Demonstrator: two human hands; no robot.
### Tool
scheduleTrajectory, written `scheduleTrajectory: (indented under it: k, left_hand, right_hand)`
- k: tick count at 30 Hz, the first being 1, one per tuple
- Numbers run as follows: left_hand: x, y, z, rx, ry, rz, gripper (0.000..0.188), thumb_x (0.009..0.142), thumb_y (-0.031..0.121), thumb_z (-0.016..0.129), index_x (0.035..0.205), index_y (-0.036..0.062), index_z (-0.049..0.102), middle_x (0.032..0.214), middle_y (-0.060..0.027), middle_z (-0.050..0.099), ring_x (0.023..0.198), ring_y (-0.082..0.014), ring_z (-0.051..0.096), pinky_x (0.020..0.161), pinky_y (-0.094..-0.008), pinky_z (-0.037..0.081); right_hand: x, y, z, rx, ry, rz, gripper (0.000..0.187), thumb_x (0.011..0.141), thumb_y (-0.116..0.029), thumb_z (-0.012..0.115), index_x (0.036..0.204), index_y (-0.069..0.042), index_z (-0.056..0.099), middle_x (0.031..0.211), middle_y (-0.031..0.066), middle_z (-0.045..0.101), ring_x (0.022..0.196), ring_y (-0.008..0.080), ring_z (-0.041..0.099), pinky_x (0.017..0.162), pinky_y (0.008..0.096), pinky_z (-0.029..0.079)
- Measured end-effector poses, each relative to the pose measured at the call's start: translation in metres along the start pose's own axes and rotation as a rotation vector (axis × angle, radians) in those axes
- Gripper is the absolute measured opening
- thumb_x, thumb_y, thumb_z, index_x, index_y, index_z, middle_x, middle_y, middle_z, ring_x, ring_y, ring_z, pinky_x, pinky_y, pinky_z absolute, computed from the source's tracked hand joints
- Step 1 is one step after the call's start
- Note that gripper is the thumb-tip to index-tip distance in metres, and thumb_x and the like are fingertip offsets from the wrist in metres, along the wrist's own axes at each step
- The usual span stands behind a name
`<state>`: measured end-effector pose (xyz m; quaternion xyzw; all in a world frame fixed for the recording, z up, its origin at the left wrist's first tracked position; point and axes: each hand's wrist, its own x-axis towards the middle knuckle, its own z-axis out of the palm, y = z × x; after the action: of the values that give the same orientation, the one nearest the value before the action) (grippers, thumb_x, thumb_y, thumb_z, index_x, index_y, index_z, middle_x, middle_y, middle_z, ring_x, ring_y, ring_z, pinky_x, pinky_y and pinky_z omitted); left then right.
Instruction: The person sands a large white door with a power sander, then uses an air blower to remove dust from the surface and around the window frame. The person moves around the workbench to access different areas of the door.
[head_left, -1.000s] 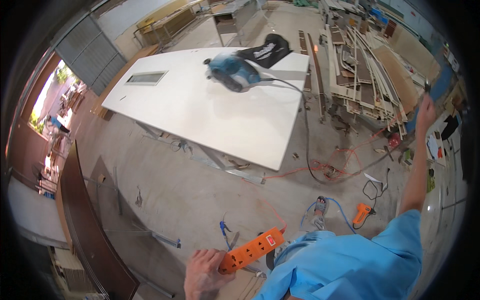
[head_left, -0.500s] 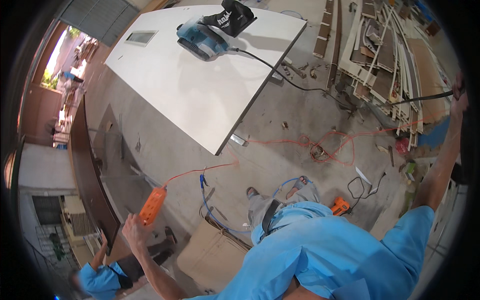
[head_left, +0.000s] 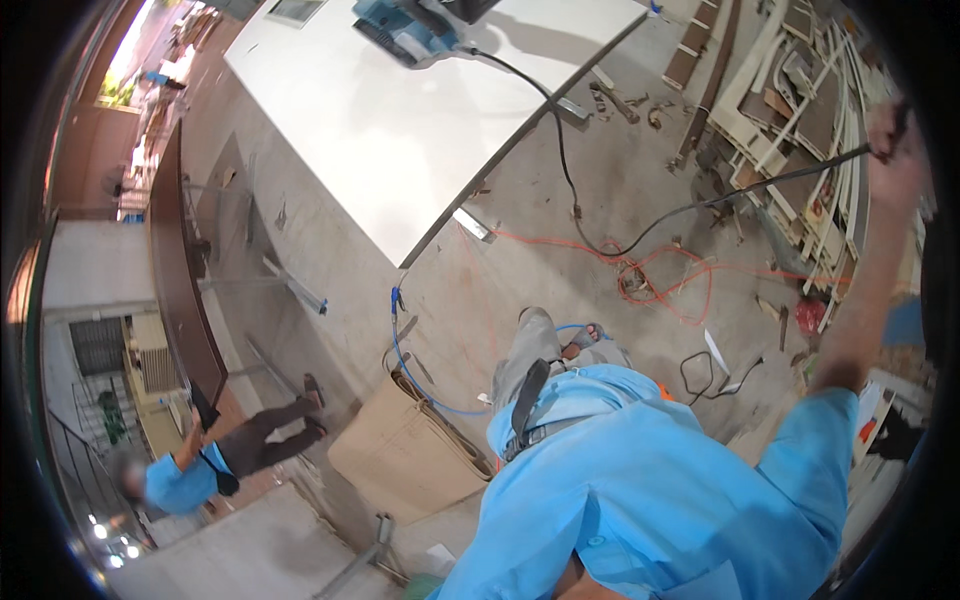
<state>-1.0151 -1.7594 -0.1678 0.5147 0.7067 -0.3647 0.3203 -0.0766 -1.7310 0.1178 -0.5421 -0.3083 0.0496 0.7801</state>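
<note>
At the far right, my right hand (head_left: 895, 155) is raised and closed around a black power cord (head_left: 680, 212). The cord hangs in a long sag over the floor and runs to a blue sander (head_left: 408, 30). That sander rests on a large white panel (head_left: 415, 135), its dark upper part cut off by the top of the view. My left hand is out of view, and so is the orange socket block. A thin orange cord (head_left: 660, 290) lies in loops beyond my feet, and part of it passes beside my leg.
Scrap boards (head_left: 790, 100) are heaped at the far right. A blue hose (head_left: 425, 392) and folded cardboard (head_left: 405, 450) lie by my legs. At the left, a co-worker (head_left: 185, 480) in a blue shirt stands at a dark brown panel (head_left: 185, 290). Another black cord (head_left: 697, 375) lies right of me.
My left hand and the orange socket block have left the view. My right hand still holds the black cord, which now sags nearer to me. The view has shifted, and the co-worker's pose differs.
</note>
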Motion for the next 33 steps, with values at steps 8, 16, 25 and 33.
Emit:
scheduleTrajectory:
  k: [8, 16, 25, 33]
  left_hand:
    - [0.009, 0.075, 0.040, -1.321, 0.016, -0.223, 0.050, 0.080, 0.048, 0.077, 0.113, 0.0130, 0.064, 0.092, -0.0080, 0.065, 0.077, -0.0252, 0.065, 0.068, -0.0389, 0.055]
    - [0.093, 0.194, -0.055, -2.805, 0.512, -0.213, 0.048, 0.086, 0.048, 0.073, 0.119, 0.0165, 0.059, 0.092, -0.0050, 0.060, 0.071, -0.0239, 0.060, 0.064, -0.0371, 0.055]
    - [0.005, 0.250, -0.146, -3.116, 0.928, 0.358, 0.044, 0.092, 0.047, 0.066, 0.116, 0.0109, 0.063, 0.095, -0.0079, 0.061, 0.076, -0.0223, 0.057, 0.068, -0.0375, 0.046]
    - [-0.072, 0.315, -0.113, -3.097, 1.086, 0.010, 0.049, 0.092, 0.046, 0.068, 0.117, 0.0050, 0.061, 0.096, -0.0092, 0.061, 0.076, -0.0197, 0.057, 0.068, -0.0358, 0.046]
  right_hand:
    - [-0.101, 0.321, 0.123, 0.805, 0.231, 1.089, 0.050, 0.107, -0.048, 0.051, 0.083, -0.006, 0.064, 0.082, 0.0108, 0.067, 0.076, 0.0233, 0.064, 0.065, 0.0334, 0.052]
    - [-0.161, 0.438, 0.255, 0.900, 0.287, 1.386, 0.053, 0.109, -0.045, 0.046, 0.110, 0.003, 0.068, 0.107, 0.0204, 0.070, 0.104, 0.0343, 0.068, 0.095, 0.0494, 0.059]
    - [-0.135, 0.567, 0.317, 0.574, 0.155, 1.539, 0.037, 0.104, -0.040, 0.051, 0.114, -0.009, 0.067, 0.120, 0.0099, 0.071, 0.110, 0.0297, 0.067, 0.098, 0.0502, 0.055]
    - [-0.117, 0.624, 0.323, 0.737, -0.130, 1.558, 0.053, 0.098, -0.045, 0.054, 0.138, -0.012, 0.061, 0.142, 0.0109, 0.063, 0.132, 0.0324, 0.057, 0.106, 0.0509, 0.050]
